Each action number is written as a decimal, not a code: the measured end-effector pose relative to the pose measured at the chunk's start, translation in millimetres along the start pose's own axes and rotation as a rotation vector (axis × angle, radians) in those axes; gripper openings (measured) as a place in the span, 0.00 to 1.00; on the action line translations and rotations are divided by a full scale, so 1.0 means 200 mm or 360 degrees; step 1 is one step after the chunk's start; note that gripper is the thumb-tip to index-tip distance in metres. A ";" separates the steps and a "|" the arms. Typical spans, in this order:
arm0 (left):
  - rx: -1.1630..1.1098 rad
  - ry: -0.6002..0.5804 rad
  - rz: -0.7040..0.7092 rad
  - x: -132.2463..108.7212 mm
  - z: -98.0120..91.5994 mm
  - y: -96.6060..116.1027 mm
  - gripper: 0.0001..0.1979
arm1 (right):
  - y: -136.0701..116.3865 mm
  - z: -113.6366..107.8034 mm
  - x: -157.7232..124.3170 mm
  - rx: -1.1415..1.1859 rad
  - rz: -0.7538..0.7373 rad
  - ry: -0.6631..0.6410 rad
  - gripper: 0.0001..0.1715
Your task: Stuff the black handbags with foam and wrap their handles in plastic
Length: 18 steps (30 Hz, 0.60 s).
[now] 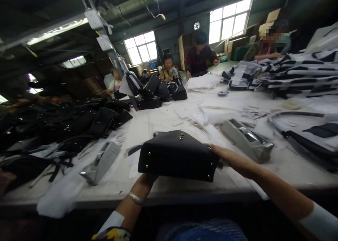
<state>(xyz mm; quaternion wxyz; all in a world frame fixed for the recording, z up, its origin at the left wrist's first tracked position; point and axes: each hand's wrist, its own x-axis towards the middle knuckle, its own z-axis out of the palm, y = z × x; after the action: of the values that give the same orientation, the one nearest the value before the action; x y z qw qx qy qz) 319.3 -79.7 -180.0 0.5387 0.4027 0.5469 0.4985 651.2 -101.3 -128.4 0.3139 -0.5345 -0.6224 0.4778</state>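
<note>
Evidently, the black handbag [176,156] is lying tipped at the near middle of the table [148,119], its studded base facing the near edge and its gold clasp [181,136] showing on top. The left hand [150,178] is reaching under the near left corner; its fingers are hiding behind the bag, so I cannot tell whether they are gripping. The right hand [218,153] is pressing along the right side, fingers lying against the edge, their full hold not showing.

Slipping looks like the main risk: if the left hand is only propping that corner, the bag could be rolling off its support and scraping the metal studs [149,153]. Swinging it wide could be knocking it against the right tape dispenser [246,140], standing just beyond the right hand, or the left tape dispenser [101,162]. A black strap [134,149] is jutting out at the left and could be catching on something. Loose white sheets [208,116] are spreading on the far side and could be sliding underfoot of the bag.
</note>
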 end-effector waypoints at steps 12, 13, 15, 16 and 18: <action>0.1381 -0.0659 0.0546 -0.69 -0.07 0.21 0.14 | 0.08 0.21 -0.13 -0.1061 -0.1023 0.0377 0.31; 0.1495 -0.0545 0.0765 -0.65 -0.06 0.24 0.16 | 0.06 0.25 -0.11 -0.1126 -0.1106 0.0306 0.34; 0.1786 -0.0475 0.1069 -0.52 -0.07 0.25 0.27 | 0.03 0.33 -0.08 -0.1272 -0.1200 0.0189 0.40; 0.1946 -0.0490 0.1111 -0.45 -0.08 0.24 0.36 | 0.03 0.35 -0.06 -0.1339 -0.1207 0.0153 0.43; 0.2173 -0.0544 0.1062 -0.34 -0.10 0.20 0.48 | 0.06 0.38 -0.02 -0.1431 -0.1165 0.0123 0.44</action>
<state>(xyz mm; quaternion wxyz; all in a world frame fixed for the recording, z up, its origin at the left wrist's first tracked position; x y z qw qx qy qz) 302.3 -140.2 -129.2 0.0698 0.8597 0.4920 0.1181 588.2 -124.2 -164.8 0.2232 -0.3822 -0.8967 0.0069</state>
